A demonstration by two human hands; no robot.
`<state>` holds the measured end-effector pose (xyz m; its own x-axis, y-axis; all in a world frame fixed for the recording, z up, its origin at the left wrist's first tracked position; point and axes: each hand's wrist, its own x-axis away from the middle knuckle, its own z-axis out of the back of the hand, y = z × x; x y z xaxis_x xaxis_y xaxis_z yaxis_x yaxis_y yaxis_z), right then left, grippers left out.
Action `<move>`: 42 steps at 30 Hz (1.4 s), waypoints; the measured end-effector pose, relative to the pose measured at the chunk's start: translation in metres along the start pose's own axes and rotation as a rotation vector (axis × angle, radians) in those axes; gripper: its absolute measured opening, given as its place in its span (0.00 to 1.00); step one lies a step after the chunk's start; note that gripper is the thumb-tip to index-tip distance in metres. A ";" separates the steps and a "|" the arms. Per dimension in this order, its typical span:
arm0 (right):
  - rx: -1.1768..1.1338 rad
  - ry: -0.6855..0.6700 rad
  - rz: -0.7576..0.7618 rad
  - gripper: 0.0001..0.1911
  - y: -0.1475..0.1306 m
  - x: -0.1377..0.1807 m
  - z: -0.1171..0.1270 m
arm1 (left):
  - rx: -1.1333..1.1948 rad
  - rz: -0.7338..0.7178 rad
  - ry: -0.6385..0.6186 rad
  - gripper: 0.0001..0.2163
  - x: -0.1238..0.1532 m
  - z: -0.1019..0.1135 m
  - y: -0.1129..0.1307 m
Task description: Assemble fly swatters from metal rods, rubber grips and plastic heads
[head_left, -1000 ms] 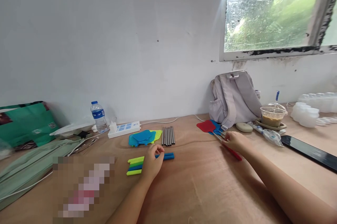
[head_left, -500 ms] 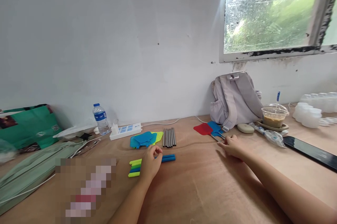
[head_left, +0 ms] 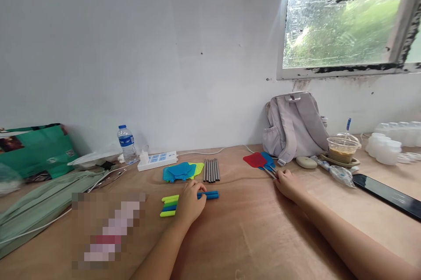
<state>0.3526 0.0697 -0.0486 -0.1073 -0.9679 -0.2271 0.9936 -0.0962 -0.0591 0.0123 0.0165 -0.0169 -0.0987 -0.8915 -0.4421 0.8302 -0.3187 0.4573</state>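
My left hand [head_left: 191,201] is over a row of yellow, green and blue tube-shaped handles [head_left: 168,206]. Its thumb and forefinger curl around a blue handle [head_left: 212,195] that lies on the table. Farther right, my right hand [head_left: 287,183] is closed at the thin metal rods of fly swatters, one with a red head [head_left: 254,160] and one with a blue head [head_left: 270,161]; the lower ends are hidden under the hand. Loose blue and yellow swatter heads [head_left: 180,170] are stacked beyond my left hand. Beside them lie several metal rods [head_left: 211,170] side by side.
A power strip [head_left: 157,160] and a water bottle [head_left: 126,145] stand near the wall. A backpack [head_left: 294,126], a drink cup [head_left: 342,148], a phone [head_left: 388,194] and white bottles [head_left: 388,150] are on the right. Green cloth [head_left: 42,210] lies left.
My left hand has come down a little onto the blue handles. The right hand's fingers, stretched along the swatter rods before, have drawn back and curled; the swatters have hardly moved.
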 end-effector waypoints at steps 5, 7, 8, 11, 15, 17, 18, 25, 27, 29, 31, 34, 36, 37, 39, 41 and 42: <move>0.026 0.016 0.015 0.15 0.000 -0.002 0.001 | -0.066 -0.014 -0.053 0.09 0.000 -0.003 -0.002; 0.028 0.018 0.032 0.16 0.000 -0.002 0.001 | -0.090 -0.018 -0.067 0.08 0.001 -0.003 -0.001; 0.029 0.020 0.038 0.15 0.000 -0.002 0.001 | -0.098 -0.018 -0.071 0.08 0.001 -0.003 -0.001; 0.033 0.029 0.043 0.15 -0.001 -0.002 0.001 | -0.113 -0.013 -0.070 0.08 0.001 -0.001 -0.002; 0.033 0.044 0.027 0.14 -0.001 -0.001 0.004 | -0.124 -0.005 -0.070 0.09 -0.001 0.003 -0.005; 0.026 0.066 0.041 0.13 -0.003 0.001 0.009 | -0.128 -0.005 -0.072 0.10 -0.001 0.005 -0.006; 0.019 0.087 0.066 0.12 -0.005 0.002 0.012 | -0.127 -0.007 -0.075 0.11 -0.002 0.006 -0.007; -0.229 0.116 0.591 0.12 -0.065 0.029 0.012 | -0.100 -0.079 -0.127 0.11 0.000 0.003 0.001; -0.367 0.018 0.739 0.11 -0.090 0.034 0.005 | -0.118 -0.091 -0.127 0.10 0.000 -0.002 0.006; -0.462 0.006 0.774 0.14 -0.113 0.032 -0.002 | -0.148 -0.100 -0.112 0.10 0.000 -0.008 0.011; -0.468 0.006 0.737 0.16 -0.132 0.024 -0.005 | -0.179 -0.110 -0.101 0.09 0.000 -0.013 0.014; -0.442 0.010 0.666 0.17 -0.152 0.007 -0.005 | -0.193 -0.137 -0.117 0.10 0.001 -0.018 0.014; -0.438 0.006 0.656 0.16 -0.159 -0.003 -0.004 | -0.187 -0.157 -0.127 0.11 0.002 -0.018 0.013; -0.436 0.003 0.652 0.15 -0.161 -0.007 -0.004 | -0.185 -0.161 -0.127 0.11 0.002 -0.018 0.012; -0.427 0.000 0.639 0.13 -0.163 -0.011 -0.004 | -0.185 -0.165 -0.124 0.10 0.002 -0.018 0.012; -0.411 -0.002 0.626 0.12 -0.163 -0.013 -0.003 | -0.182 -0.170 -0.124 0.08 0.003 -0.017 0.013; -0.400 -0.003 0.620 0.12 -0.163 -0.013 -0.003 | -0.179 -0.176 -0.126 0.07 0.003 -0.017 0.014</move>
<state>0.1921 0.0984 -0.0391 0.4704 -0.8178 -0.3316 0.7827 0.5602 -0.2711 0.0330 0.0149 -0.0253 -0.3082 -0.8638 -0.3986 0.8766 -0.4207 0.2337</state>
